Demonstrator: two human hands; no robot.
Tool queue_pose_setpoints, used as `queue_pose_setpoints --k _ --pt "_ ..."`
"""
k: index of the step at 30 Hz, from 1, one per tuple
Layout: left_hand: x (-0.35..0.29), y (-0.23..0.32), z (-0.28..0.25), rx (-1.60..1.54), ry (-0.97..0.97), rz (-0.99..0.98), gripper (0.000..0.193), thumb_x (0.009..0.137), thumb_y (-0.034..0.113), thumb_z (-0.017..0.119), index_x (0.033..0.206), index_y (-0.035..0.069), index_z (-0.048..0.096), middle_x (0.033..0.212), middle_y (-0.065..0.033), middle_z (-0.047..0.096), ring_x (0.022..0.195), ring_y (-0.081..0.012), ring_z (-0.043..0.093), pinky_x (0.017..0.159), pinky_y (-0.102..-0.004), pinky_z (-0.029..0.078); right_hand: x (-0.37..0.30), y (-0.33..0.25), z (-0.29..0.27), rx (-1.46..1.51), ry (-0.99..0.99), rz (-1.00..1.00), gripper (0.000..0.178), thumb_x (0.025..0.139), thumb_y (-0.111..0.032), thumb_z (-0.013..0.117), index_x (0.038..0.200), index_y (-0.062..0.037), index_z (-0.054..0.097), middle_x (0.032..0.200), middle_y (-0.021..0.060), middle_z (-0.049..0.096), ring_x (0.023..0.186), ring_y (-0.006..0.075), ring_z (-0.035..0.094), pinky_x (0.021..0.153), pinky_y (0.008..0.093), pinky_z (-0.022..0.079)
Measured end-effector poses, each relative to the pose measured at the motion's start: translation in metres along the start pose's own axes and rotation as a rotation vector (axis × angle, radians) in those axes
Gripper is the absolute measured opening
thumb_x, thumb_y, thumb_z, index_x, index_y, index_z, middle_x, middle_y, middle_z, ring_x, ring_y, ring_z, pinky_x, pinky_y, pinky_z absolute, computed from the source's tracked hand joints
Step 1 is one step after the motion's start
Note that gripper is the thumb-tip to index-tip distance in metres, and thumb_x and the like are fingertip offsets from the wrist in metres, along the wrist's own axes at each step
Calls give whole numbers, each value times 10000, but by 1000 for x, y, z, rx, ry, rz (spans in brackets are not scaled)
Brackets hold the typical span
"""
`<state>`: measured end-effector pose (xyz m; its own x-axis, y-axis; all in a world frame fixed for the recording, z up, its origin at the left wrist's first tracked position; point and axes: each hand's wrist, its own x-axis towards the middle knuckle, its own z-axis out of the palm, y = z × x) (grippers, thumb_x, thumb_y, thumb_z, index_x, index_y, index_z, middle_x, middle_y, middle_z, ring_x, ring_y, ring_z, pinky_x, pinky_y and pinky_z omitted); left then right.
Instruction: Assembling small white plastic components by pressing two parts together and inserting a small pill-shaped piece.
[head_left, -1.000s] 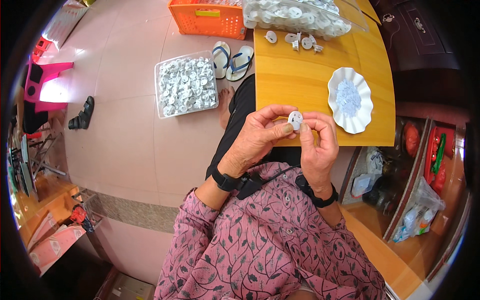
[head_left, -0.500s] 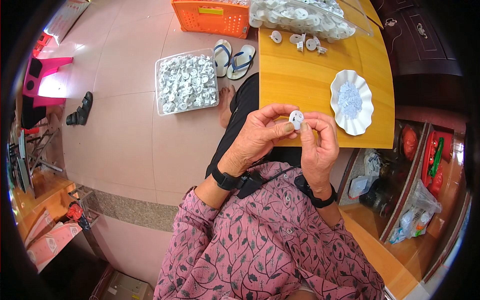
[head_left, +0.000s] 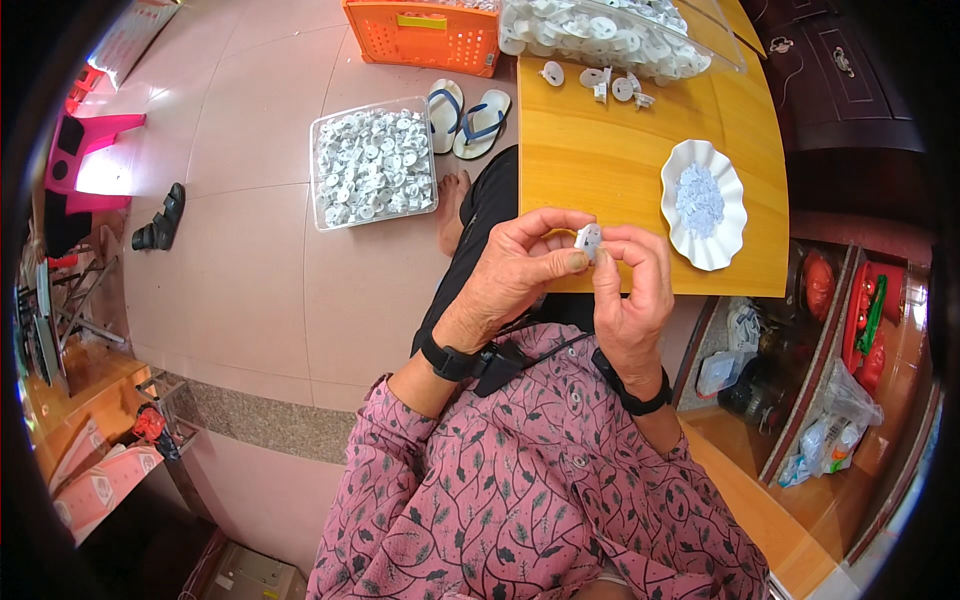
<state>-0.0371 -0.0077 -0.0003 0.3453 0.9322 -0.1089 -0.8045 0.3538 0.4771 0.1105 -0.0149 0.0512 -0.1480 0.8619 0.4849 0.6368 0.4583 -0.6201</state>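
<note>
Over the near edge of the wooden table, my left hand (head_left: 522, 262) pinches a small round white plastic part (head_left: 589, 240) between thumb and fingers. The part is tilted, its face with small dark holes turned partly to the right. My right hand (head_left: 636, 275) grips the right side of the same part with thumb and fingertips. Whether a smaller piece is between the right fingertips cannot be made out. A white scalloped dish (head_left: 735, 222) of small pale-blue translucent pieces (head_left: 699, 200) stands right of my hands. Several similar white parts (head_left: 622, 89) lie at the far side of the table.
A clear bin (head_left: 690, 50) heaped with white parts stands at the table's far end. On the tiled floor to the left are another clear tub (head_left: 430, 200) of parts, an orange crate (head_left: 425, 40) and flip-flops (head_left: 483, 125). Open shelves (head_left: 780, 400) hold bags at the right.
The white part has turned in my fingers, from facing up to tilted on edge. My right thumb and fingers have shifted slightly left; the left hand has hardly moved.
</note>
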Motion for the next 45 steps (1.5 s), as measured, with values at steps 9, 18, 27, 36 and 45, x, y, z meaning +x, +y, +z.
queue_pose_setpoints --k 9,18,27,36,45 --pt "2 -4 -10 -168 -58 -13 338 916 9 688 1243 -18 608 1161 -102 647 1021 -177 652 884 -303 567 -6 6 3 234 39 184 58 901 1 654 934 -1 606 1028 141 641 928 254 630 829 344 504" --pt "3 -3 -12 -198 -77 -10 323 930 6 667 1247 -15 608 1176 -105 642 1044 -183 641 880 -312 570 -2 1 6 256 31 223 62 908 -9 656 943 3 607 1033 136 632 958 242 616 859 332 490" --pt "2 -1 -13 -198 -78 -2 335 922 -20 664 1251 -24 603 1175 -106 640 1047 -176 638 892 -307 570 -1 0 9 228 31 190 71 908 -12 662 953 3 609 1027 138 631 955 246 617 855 334 493" --pt "2 -1 -13 -148 -49 -5 366 907 -3 692 1262 8 603 1179 -116 644 1022 -182 635 886 -317 555 1 -1 10 103 24 97 85 903 -11 664 964 -4 605 1023 152 630 925 273 627 817 354 513" --pt "1 1 -9 -87 -4 13 377 883 -48 699 1245 -38 595 1151 -98 661 1042 -164 656 953 -302 540 1 -1 12 -67 28 -56 119 887 21 659 981 -16 595 1029 156 631 913 306 633 791 375 530"
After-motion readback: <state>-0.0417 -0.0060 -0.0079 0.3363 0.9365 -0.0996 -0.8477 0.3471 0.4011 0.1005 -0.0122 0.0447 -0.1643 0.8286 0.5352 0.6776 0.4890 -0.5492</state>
